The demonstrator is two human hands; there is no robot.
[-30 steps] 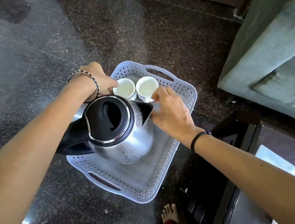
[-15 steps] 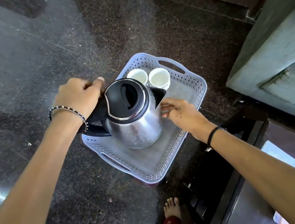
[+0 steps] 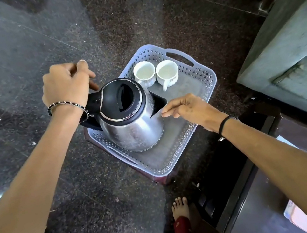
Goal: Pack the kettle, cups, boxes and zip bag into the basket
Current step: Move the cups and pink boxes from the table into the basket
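A steel kettle (image 3: pixel 131 126) with a black lid and handle stands in the near half of the lavender perforated basket (image 3: pixel 209 83). Two white cups (image 3: pixel 144 72) (image 3: pixel 167 71) sit side by side in the basket's far corner. My left hand (image 3: pixel 66 84) hovers up and left of the kettle's handle with loosely curled fingers, and its wrist is over the handle. My right hand (image 3: pixel 188 109) reaches in from the right, its fingertips touching the tip of the kettle's black spout. No boxes or zip bag are in view.
The basket rests on a low maroon stool (image 3: pixel 164 179) on a dark granite floor (image 3: pixel 15 58). A grey-green upholstered block (image 3: pixel 290 47) stands at the right. Dark furniture (image 3: pixel 238 183) fills the lower right, beside a bare foot (image 3: pixel 180 207).
The kettle has come down to stand in the basket. My left hand has come off the handle. My right hand has slid from the kettle's side to the spout tip.
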